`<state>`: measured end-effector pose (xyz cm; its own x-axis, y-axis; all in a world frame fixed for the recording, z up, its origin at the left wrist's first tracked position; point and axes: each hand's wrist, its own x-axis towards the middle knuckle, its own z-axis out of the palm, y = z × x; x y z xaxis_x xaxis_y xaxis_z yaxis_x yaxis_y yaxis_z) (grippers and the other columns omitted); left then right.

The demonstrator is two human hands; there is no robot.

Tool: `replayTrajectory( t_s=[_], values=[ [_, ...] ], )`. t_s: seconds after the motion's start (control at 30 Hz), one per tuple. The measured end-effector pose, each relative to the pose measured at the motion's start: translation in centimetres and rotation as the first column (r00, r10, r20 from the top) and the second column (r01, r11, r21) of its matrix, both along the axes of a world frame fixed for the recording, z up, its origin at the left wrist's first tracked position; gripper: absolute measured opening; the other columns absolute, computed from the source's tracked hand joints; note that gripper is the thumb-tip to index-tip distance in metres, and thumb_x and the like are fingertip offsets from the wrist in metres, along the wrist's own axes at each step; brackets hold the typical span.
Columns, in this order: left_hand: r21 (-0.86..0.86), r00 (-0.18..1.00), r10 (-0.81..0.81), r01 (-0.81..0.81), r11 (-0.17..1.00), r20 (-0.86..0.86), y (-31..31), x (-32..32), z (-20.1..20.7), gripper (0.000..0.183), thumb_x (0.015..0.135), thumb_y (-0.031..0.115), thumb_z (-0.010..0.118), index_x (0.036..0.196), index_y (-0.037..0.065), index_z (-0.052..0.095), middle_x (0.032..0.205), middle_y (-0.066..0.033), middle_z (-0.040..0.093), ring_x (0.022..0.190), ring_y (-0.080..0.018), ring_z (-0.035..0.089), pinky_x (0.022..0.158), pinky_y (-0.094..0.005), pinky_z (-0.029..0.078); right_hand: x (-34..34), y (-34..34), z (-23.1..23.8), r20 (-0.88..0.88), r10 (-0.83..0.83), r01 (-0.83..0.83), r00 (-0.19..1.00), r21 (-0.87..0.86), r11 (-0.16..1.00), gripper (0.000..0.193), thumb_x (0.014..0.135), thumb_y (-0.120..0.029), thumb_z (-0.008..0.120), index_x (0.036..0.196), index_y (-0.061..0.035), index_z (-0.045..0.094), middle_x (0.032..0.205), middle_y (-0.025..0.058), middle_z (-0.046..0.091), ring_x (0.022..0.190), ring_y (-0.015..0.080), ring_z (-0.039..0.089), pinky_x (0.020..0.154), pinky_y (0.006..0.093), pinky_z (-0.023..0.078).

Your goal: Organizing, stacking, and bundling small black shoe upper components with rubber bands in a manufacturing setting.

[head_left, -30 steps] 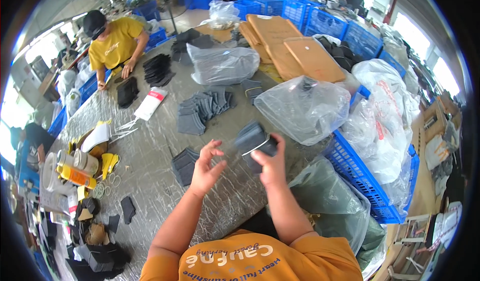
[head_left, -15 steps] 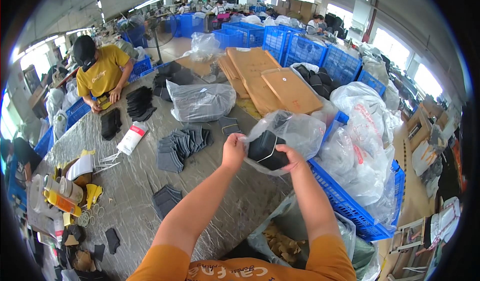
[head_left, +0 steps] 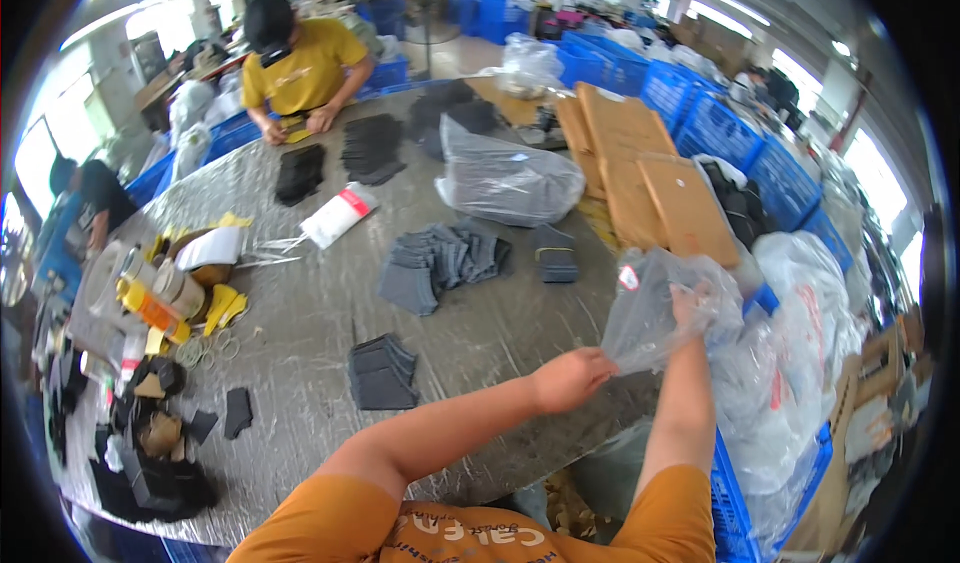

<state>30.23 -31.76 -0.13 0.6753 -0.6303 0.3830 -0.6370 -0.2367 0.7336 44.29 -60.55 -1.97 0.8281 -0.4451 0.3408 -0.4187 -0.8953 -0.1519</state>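
Low over the table's right side, a clear plastic bag [head_left: 640, 318] with a small red-and-white label hangs between my hands. My left hand [head_left: 572, 380] is closed, pinching the bag's near left edge. My right hand [head_left: 690, 308] reaches up at the bag's right part, where film covers it; its fingers are blurred and I cannot tell if they grip anything. To the left of the bag stands a banded stack of dark grey fabric pieces [head_left: 555, 253]. A fanned row of similar pieces [head_left: 440, 263] and a smaller pile [head_left: 383, 373] lie farther left.
A filled plastic bag [head_left: 510, 178] and brown cardboard sheets [head_left: 650, 178] lie at the back. A blue crate [head_left: 735, 503] heaped with clear bags stands at my right. Bottles [head_left: 150, 303] and rubber bands [head_left: 210, 348] sit at left. Across the table a person in yellow [head_left: 305, 68] handles pieces.
My view has turned left. The black banded bundle that both hands held in the bag is no longer visible. My hands have moved apart, the right one reaching farther forward under the film.
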Motion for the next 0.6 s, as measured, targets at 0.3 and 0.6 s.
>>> replayTrajectory(
  t_s=[0.3,0.6],
  values=[
    [0.516,0.74,0.651,-0.63,0.581,0.17,25.1,-5.5,3.3,0.072,0.06,0.017,0.08,0.122,0.001,0.048,0.117,-0.0181,0.052,0.111,-0.0366,0.047,0.096,-0.0418,0.038,-19.8,12.9,10.8,0.183,0.923,-0.77,0.339,0.617,0.161,0.031,0.073,-0.013,0.068,0.102,-0.0029,0.062,0.09,0.0124,0.066,0.085,0.0286,0.064,0.076,0.0341,0.048],
    [0.624,0.818,0.572,-0.418,0.66,-0.057,26.1,-3.5,1.0,0.062,0.059,0.01,0.078,0.115,0.005,0.051,0.107,-0.0184,0.054,0.107,-0.0369,0.05,0.091,-0.0407,0.042,-10.7,33.7,2.2,0.389,0.848,-0.764,0.359,0.645,0.028,0.033,0.074,-0.017,0.07,0.102,-0.0019,0.061,0.098,0.0136,0.063,0.084,0.026,0.061,0.074,0.0369,0.049]
  ],
)
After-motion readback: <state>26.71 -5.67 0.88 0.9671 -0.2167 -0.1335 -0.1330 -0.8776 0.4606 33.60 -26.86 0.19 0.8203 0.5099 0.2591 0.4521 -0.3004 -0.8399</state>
